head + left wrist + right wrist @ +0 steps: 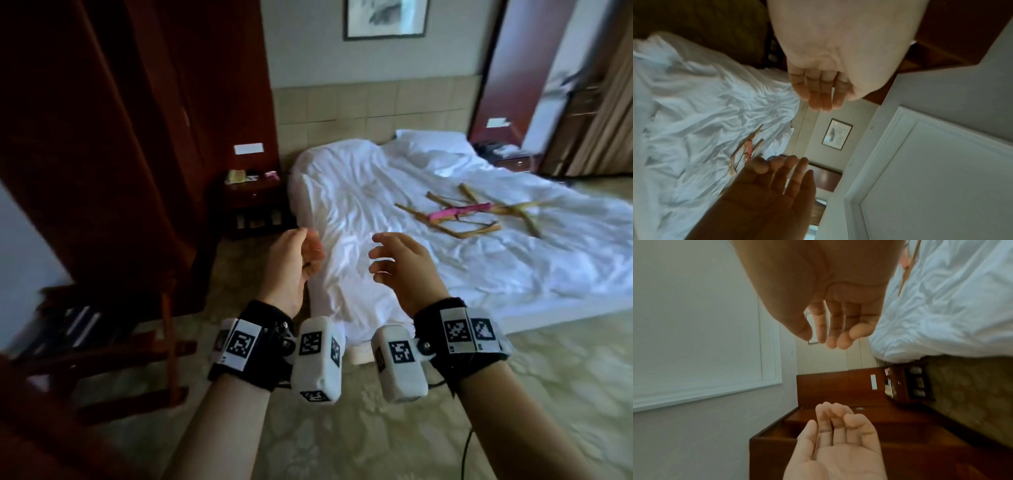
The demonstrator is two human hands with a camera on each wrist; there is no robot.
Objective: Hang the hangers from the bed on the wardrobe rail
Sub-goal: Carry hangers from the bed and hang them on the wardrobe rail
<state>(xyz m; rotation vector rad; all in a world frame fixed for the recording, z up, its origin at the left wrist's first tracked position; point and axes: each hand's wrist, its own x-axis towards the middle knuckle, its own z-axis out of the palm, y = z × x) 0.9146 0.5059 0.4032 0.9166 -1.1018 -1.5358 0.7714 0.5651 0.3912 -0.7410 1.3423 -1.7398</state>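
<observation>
Both hands empty, held up side by side over the near corner of the bed point(359, 192), palms facing each other, apart. Left hand point(294, 260) loosely curled, fingers point(818, 91) relaxed and bent a little, gripped nothing. Right hand point(404, 263) relaxed too, fingers point(830, 327) spread and slightly bent, gripped nothing.

Hangers point(469, 214) lay in a loose pile on the white sheet, well beyond the right hand and off to its right, farther still from the left hand. No contact with either hand. Pile: several pale wooden hangers point(742, 155) plus one pink hanger point(459, 211) on top, near the middle. Pink one's long axis ran roughly across the bed, slightly tilted, one end toward the hands' side, other end away to the right. Wooden ones crossed at angles: nearest one lay slanted, its near end pointing back toward the right hand; another behind formed an X with long axes diagonal. Hooks too blurred to tell direction. All flat on the sheet.

Dark wooden wardrobe point(102, 120) stood left of the left hand, close; rail not seen. Nightstand point(253, 202) beyond the left hand, between wardrobe and bed, small items on top. Framed picture point(385, 17) on the wall far ahead of both hands. Patterned carpet point(342, 438) under the forearms.
</observation>
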